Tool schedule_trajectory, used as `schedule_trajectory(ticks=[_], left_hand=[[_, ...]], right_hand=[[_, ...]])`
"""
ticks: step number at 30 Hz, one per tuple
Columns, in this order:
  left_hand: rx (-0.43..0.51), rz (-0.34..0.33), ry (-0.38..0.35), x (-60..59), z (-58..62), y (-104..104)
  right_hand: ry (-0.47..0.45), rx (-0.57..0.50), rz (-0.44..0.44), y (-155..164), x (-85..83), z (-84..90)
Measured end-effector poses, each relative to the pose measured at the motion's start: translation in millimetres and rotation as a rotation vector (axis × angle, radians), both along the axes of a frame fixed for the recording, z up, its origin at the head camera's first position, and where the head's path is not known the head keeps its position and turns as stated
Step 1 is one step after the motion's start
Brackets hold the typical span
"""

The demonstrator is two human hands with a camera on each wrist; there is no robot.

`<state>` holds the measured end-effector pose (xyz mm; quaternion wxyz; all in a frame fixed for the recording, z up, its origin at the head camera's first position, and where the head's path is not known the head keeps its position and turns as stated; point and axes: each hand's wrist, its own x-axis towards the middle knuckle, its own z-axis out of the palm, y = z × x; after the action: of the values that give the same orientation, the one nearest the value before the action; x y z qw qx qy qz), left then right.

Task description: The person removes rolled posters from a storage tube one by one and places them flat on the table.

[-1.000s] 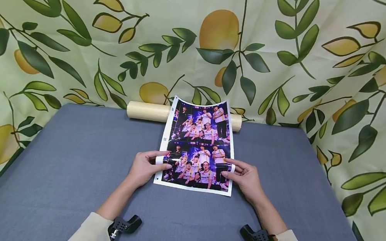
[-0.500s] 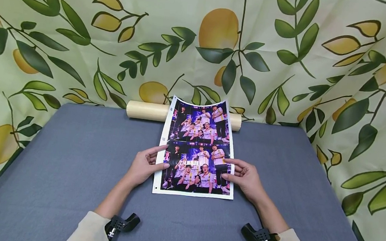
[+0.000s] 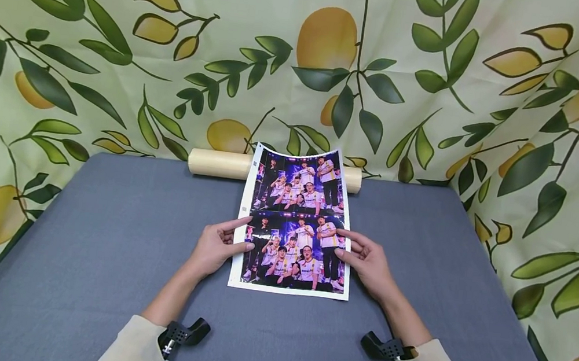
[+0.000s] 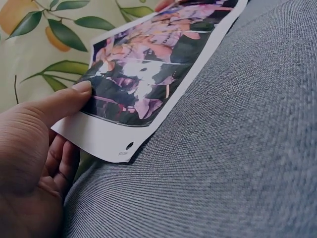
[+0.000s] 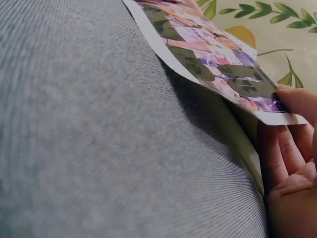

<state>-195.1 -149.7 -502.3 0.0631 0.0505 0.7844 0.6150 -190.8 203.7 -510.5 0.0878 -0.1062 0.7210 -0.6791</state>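
Observation:
A glossy printed sheet [image 3: 296, 222] with two group photos lies lengthwise on the grey table [image 3: 105, 244], its far end curling up over a cardboard tube [image 3: 218, 164]. My left hand [image 3: 220, 246] pinches the sheet's left edge, thumb on top and fingers beneath, as the left wrist view shows on the sheet [image 4: 148, 84]. My right hand [image 3: 362, 260] pinches the right edge the same way, thumb over the sheet [image 5: 218, 69] and fingers under it. The near end of the sheet lies close to the table.
A lemon-and-leaf patterned cloth [image 3: 99, 40] hangs behind the table and along both sides. Black wrist camera mounts [image 3: 183, 333] sit on both cream sleeves. Grey tabletop stretches to either side of the sheet.
The near end of the sheet, rolled up between my hands a second ago, has unrolled and flattened toward me. Both hands stay at its edges.

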Motion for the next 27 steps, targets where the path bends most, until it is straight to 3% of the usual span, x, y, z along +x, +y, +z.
schedule_trajectory(ticks=[10, 16, 21, 27], left_hand=[[-0.034, 0.067, 0.014, -0.6, 1.3, 1.2], [-0.033, 0.072, 0.014, 1.6, -0.1, -1.3], [-0.058, -0.001, 0.037, 1.1, -1.0, -3.8], [-0.041, -0.160, 0.061, 1.9, -1.3, -5.4]], right_hand=[[-0.023, -0.042, -0.055, -2.3, -0.6, 4.4], [0.047, -0.007, -0.057, -2.4, 1.2, 3.0], [0.080, 0.009, -0.033, -1.5, 0.7, 1.2], [0.009, -0.022, 0.002, 1.6, 1.2, 1.5]])
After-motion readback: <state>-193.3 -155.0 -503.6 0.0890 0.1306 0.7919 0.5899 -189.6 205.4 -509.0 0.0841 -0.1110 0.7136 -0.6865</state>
